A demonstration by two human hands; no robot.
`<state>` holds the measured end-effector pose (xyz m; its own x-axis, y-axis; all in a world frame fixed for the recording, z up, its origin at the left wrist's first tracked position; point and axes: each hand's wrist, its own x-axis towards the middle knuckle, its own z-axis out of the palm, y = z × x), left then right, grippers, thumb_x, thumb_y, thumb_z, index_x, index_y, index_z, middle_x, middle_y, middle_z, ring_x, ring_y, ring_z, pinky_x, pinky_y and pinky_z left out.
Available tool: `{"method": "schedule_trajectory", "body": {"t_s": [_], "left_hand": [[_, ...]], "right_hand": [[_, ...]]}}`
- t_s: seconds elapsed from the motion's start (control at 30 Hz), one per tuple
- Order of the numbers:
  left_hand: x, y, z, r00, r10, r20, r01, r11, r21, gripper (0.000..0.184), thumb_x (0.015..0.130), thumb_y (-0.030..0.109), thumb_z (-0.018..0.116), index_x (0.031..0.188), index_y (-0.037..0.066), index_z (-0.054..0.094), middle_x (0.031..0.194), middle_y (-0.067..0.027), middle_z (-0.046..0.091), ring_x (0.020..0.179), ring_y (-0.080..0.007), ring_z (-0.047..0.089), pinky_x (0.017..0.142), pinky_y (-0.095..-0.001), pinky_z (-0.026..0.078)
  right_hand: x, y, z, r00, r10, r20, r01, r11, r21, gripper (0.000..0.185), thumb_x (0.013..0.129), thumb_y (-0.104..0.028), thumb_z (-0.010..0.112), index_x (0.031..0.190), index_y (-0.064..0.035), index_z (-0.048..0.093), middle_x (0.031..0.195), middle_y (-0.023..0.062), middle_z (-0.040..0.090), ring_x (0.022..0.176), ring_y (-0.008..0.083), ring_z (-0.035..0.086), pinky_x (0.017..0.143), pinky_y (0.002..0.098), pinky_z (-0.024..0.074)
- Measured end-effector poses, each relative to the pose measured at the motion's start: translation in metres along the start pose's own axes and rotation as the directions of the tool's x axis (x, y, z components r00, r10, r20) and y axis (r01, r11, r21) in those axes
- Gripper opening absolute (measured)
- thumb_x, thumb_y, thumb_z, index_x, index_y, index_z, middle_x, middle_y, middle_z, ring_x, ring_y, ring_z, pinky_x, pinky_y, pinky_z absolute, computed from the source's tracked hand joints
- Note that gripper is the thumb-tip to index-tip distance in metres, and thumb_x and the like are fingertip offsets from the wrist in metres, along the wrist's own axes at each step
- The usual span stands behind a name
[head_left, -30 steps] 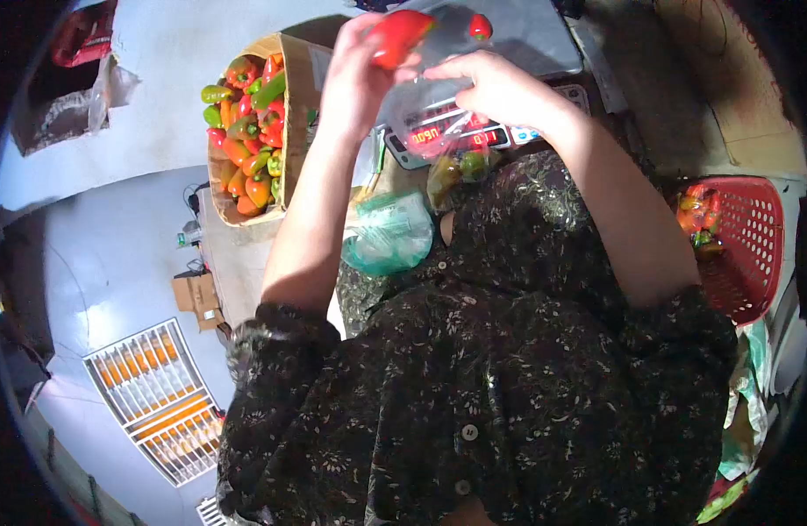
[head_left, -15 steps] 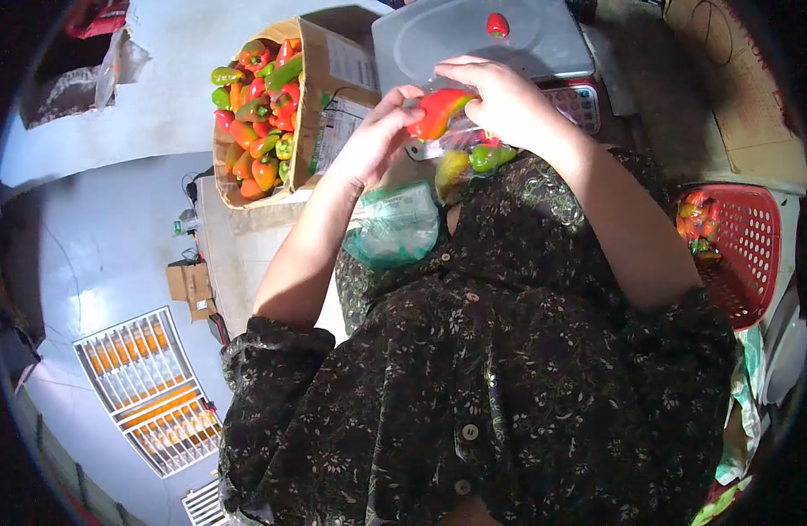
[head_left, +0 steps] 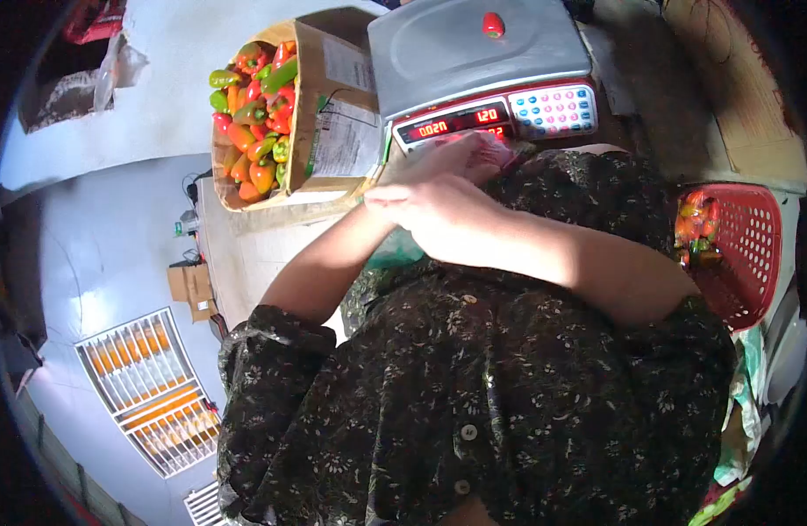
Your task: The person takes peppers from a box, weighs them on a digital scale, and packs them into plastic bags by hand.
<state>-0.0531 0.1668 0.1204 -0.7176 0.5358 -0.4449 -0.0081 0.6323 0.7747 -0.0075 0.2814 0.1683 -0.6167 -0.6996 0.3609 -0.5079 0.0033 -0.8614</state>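
Note:
My forearms cross in front of my chest, the right one on top. My left hand (head_left: pixel 460 155) reaches out from beneath it toward the front of the scale, closed on a clear plastic bag of peppers (head_left: pixel 505 151), blurred and reddish. My right hand (head_left: pixel 414 200) points left, close to the bundle of green plastic bags (head_left: pixel 396 251); its fingertips are smeared and I cannot make out a grip. One small red pepper (head_left: pixel 493 24) lies on the grey pan of the digital scale (head_left: pixel 482 66), whose red digits are lit.
A cardboard box (head_left: pixel 340 123) full of red, orange and green peppers stands left of the scale. On my right is a red perforated basket (head_left: pixel 759 241) with bagged peppers inside. More cardboard (head_left: pixel 728 83) stands at upper right. A small carton (head_left: pixel 191 289) is at left.
The large red pepper has left my fingers and is out of sight. My right hand swung down and left across my left arm; my left hand moved right. The scale's display came into view.

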Motion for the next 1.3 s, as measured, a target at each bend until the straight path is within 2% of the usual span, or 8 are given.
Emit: {"method": "schedule_trajectory", "body": {"t_s": [0.27,0.4,0.5,0.57,0.67,1.03,1.2,1.3], "left_hand": [[-0.018,0.017,0.016,0.899,0.439,-0.015,-0.320,0.679,0.661,0.061,0.074,0.003,0.065,0.130,0.003,0.041,0.126,-0.0124,0.048,0.123,-0.0210,0.043,0.105,-0.0325,0.035],[-0.019,0.009,0.004,0.979,-0.171,-0.115,0.187,0.970,0.154,0.054,0.076,0.014,0.064,0.123,-0.004,0.043,0.113,-0.0136,0.054,0.105,-0.0252,0.054,0.095,-0.0353,0.042],[-0.024,0.100,-0.072,0.927,-0.014,0.374,-0.218,0.792,0.570,0.019,0.079,0.008,0.056,0.096,-0.001,0.061,0.085,-0.0122,0.065,0.077,-0.0192,0.062,0.073,-0.0320,0.048],[-0.017,0.120,-0.095,0.991,0.085,0.105,-0.084,0.996,-0.020,0.020,0.081,0.005,0.053,0.099,0.002,0.062,0.090,-0.0028,0.064,0.078,-0.0112,0.058,0.075,-0.0268,0.046],[0.038,0.109,-0.113,0.897,0.215,-0.387,-0.171,0.975,0.145,0.026,0.087,0.020,0.052,0.107,0.005,0.060,0.097,-0.0026,0.064,0.084,-0.0117,0.058,0.075,-0.0249,0.045],[0.142,0.025,-0.103,0.950,0.270,-0.159,-0.190,0.899,0.394,0.035,0.083,0.021,0.059,0.113,0.002,0.055,0.103,-0.0083,0.063,0.098,-0.0183,0.058,0.088,-0.0302,0.045],[0.098,0.070,-0.102,0.691,0.217,-0.689,-0.271,0.962,0.031,0.016,0.088,0.012,0.046,0.102,0.007,0.053,0.085,-0.0018,0.060,0.074,-0.0107,0.057,0.064,-0.0239,0.045],[0.060,0.045,-0.126,0.887,0.292,-0.359,-0.462,0.520,-0.718,0.036,0.087,0.025,0.053,0.113,0.000,0.053,0.097,-0.0094,0.063,0.092,-0.0185,0.059,0.088,-0.0315,0.046]], "right_hand": [[-0.002,0.011,0.018,0.998,0.047,0.029,-0.038,0.967,-0.251,0.032,0.083,-0.003,0.043,0.113,-0.0042,0.056,0.111,0.0160,0.058,0.096,0.0289,0.061,0.089,0.0424,0.0451],[0.008,0.012,-0.044,0.998,0.048,-0.029,-0.048,0.999,0.018,0.043,0.079,0.006,0.047,0.119,-0.0036,0.056,0.127,0.0133,0.052,0.104,0.0261,0.059,0.096,0.0365,0.0441],[0.010,0.042,-0.096,0.977,0.025,-0.214,-0.007,0.996,0.086,0.053,0.071,0.013,0.048,0.120,-0.0032,0.056,0.125,0.0163,0.053,0.098,0.0180,0.059,0.075,0.0251,0.0490],[0.010,0.052,-0.121,0.918,0.329,-0.221,-0.253,0.916,0.312,0.050,0.074,0.012,0.047,0.121,-0.0039,0.056,0.104,0.0081,0.063,0.080,0.0103,0.060,0.068,0.0218,0.0484],[0.008,0.080,-0.134,0.899,0.380,-0.219,-0.270,0.873,0.407,0.047,0.076,0.003,0.047,0.121,-0.0075,0.058,0.076,0.0020,0.061,0.051,0.0047,0.048,0.045,0.0206,0.0405],[0.006,0.088,-0.138,0.895,0.391,-0.215,-0.288,0.874,0.391,0.046,0.074,0.006,0.045,0.112,-0.0108,0.065,0.070,-0.0001,0.060,0.047,0.0033,0.041,0.043,0.0188,0.0339],[0.005,0.085,-0.141,0.875,0.425,-0.232,-0.303,0.854,0.422,0.045,0.074,0.002,0.048,0.115,-0.0093,0.063,0.062,0.0006,0.056,0.045,0.0056,0.044,0.042,0.0216,0.0366],[0.006,0.080,-0.142,0.845,0.440,-0.304,-0.294,0.857,0.422,0.051,0.074,-0.001,0.050,0.124,-0.0083,0.056,0.065,0.0020,0.057,0.047,0.0065,0.047,0.042,0.0227,0.0387]]}}
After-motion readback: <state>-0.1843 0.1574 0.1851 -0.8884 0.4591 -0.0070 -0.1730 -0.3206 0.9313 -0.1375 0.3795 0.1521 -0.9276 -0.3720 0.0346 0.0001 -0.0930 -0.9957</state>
